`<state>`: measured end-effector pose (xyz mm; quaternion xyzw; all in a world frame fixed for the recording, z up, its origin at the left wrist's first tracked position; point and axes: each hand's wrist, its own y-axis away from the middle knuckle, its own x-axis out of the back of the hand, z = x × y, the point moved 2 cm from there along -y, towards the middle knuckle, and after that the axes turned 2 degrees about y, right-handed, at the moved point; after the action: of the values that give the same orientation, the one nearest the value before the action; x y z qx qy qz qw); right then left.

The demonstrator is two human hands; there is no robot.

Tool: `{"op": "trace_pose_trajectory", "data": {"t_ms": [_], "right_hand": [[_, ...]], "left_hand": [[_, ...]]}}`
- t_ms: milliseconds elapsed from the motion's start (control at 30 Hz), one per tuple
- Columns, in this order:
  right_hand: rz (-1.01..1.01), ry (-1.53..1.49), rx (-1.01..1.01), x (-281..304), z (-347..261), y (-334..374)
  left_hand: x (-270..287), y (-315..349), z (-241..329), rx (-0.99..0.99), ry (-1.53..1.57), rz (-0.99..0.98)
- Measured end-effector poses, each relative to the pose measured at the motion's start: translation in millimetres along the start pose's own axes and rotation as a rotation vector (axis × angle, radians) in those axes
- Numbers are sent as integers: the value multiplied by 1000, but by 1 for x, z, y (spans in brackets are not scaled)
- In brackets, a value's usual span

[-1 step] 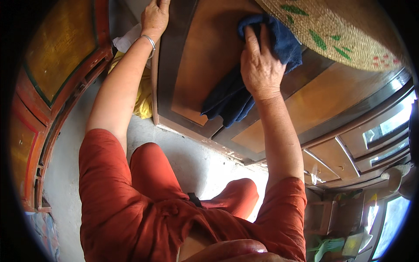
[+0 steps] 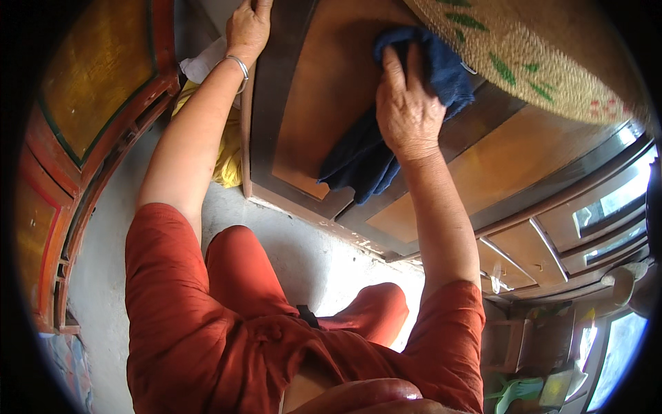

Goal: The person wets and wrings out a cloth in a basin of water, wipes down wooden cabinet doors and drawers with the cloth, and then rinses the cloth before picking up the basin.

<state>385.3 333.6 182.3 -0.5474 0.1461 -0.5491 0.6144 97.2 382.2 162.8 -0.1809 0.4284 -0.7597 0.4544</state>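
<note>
A dark blue cloth (image 2: 452,76) lies bunched against the brown panelled front of a wooden cabinet (image 2: 310,90). My right hand (image 2: 410,114) presses on it, its fingers bent into the folds and their tips partly hidden; a loose end of the cloth hangs below, beside my wrist. At the top left, my left hand (image 2: 248,31) is closed on the cabinet's side edge, with its fingertips cut off by the picture's upper border. A silver bangle (image 2: 240,67) circles that wrist.
A woven straw piece (image 2: 531,62) with green leaf marks juts in at the upper right. Yellow fabric (image 2: 229,155) hangs by the cabinet's left side. Another red-framed cabinet (image 2: 100,83) stands at the left. My bent knees (image 2: 241,265) are above the grey floor (image 2: 117,276).
My right hand and the blue cloth have shifted slightly left and down across the cabinet front. The left hand stays at the edge.
</note>
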Motion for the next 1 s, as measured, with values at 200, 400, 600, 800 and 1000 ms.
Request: {"op": "trace_pose_trajectory", "data": {"t_ms": [200, 400, 600, 800, 1000], "right_hand": [[10, -33, 266, -21, -23, 1], [-45, -120, 146, -22, -55, -55], [-59, -162, 188, -60, -97, -39], [-377, -33, 639, -157, -159, 115], [-587, -108, 819, -162, -145, 184]], "left_hand": [[11, 4, 14, -25, -14, 3], [0, 4, 11, -11, 14, -29], [1, -6, -4, -107, -35, -78], [6, -3, 6, -106, -40, -136], [3, 3, 0, -134, -43, -99]]}}
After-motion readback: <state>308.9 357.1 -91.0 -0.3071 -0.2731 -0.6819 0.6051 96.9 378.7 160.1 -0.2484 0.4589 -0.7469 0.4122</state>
